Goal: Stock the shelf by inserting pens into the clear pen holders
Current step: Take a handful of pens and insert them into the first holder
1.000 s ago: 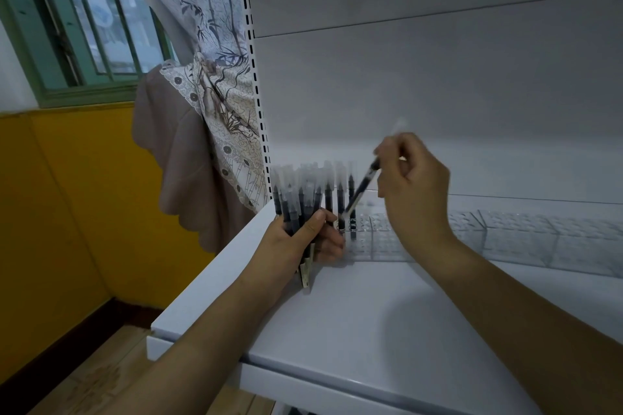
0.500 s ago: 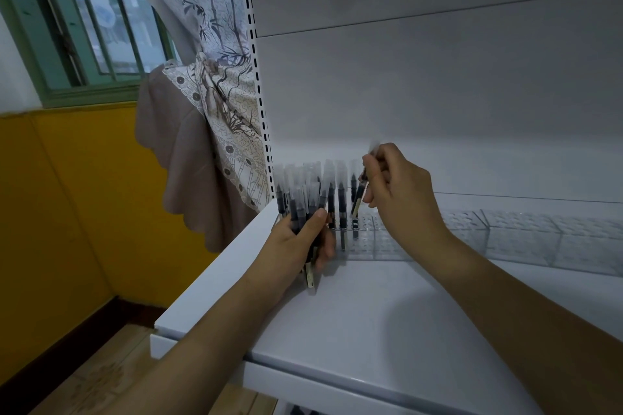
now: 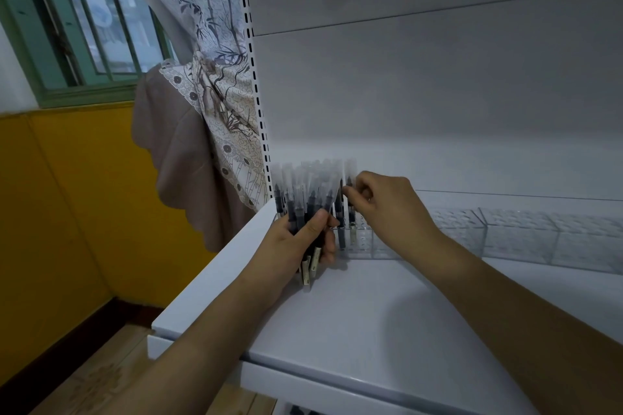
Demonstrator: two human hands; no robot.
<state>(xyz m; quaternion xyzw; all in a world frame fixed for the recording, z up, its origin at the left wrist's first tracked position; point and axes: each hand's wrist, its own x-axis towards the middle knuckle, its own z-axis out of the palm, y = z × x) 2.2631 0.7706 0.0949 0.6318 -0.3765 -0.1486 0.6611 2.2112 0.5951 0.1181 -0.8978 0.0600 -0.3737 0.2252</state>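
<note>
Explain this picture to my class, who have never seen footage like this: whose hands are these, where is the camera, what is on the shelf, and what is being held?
There is no machine here. A person wears a camera on the head, so you look forward and down at that person's own two hands. The left hand grips a bundle of pens with frosted caps, their lower ends resting near the white shelf. The right hand pinches a single pen standing upright in the clear pen holders, a row of see-through trays along the back of the shelf. Several pens already stand at the left end; the trays to the right look unfilled. A patterned curtain and a window are to the left.
</note>
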